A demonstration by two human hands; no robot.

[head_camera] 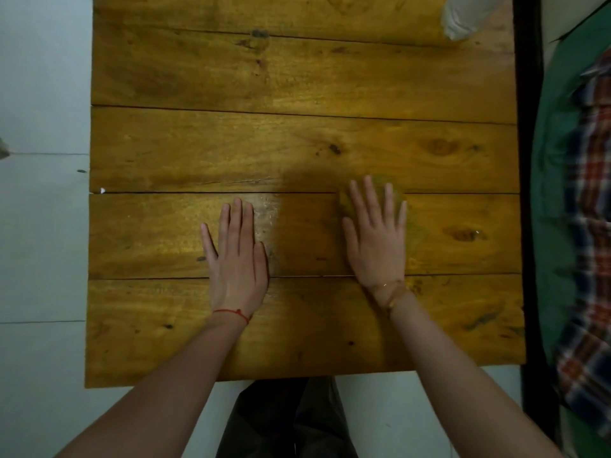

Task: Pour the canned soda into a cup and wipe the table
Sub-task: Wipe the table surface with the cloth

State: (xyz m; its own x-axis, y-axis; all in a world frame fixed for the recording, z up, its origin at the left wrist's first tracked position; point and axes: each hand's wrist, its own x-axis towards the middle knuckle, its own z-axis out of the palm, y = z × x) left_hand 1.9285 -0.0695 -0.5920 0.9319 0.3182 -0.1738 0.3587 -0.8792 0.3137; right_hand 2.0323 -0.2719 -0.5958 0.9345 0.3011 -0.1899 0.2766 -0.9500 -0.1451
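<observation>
Pressing flat on the wooden table (297, 143), both of the person's hands are lying palm down with straight fingers, and nothing is being gripped. The left hand (236, 259) is resting bare on the planks, its fingers (236, 223) held close together with the little finger and thumb angled slightly out. The right hand (377, 239) is lying on top of a yellowish cloth (413, 233), fingers spread, and the cloth is blending so closely with the wood that its outline is hard to follow; it is showing mainly past the fingertips and out toward the little-finger side.

I am seeing no can and no cup on the table, so I cannot tell where the soda has ended up. At the far right corner a pale wrapped bundle (463, 18) is sitting, too blurred to name. Just right of the left hand a dull whitish smear (267, 213) is catching the light on the board.

To my eye the wiping part is what is going on. The smear is lying to the left of the cloth, between the two hands and touching the left one, so the cloth hand would be sweeping inward across the planks to reach it, and the left hand may be needing to lift clear first
</observation>
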